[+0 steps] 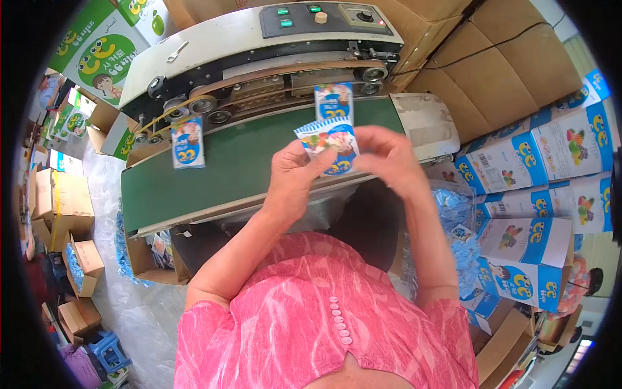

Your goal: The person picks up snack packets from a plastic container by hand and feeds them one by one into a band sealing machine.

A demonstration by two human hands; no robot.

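Above the green conveyor belt [253, 152] of a band sealing machine [227, 45], I hold a small blue and white candy packet [340, 139] with a striped top edge. My left hand [291, 178] pinches its left side, thumb across the front. At its right edge, the fingers and thumb of my right hand [395, 162] close on the packet, slightly blurred. Just behind it, another packet [334, 97] hangs at the machine's sealing bands, partly covered by the held one. A further packet [188, 142] stands at the band line to the left.
Blue and white printed cartons [544, 162] are stacked at right, beside a clear bag of blue packets [453, 214]. Below the belt's left end sits an open cardboard box [155, 259]. Brown cartons [492, 58] stand behind the machine. A person [576, 285] is partly visible far right.
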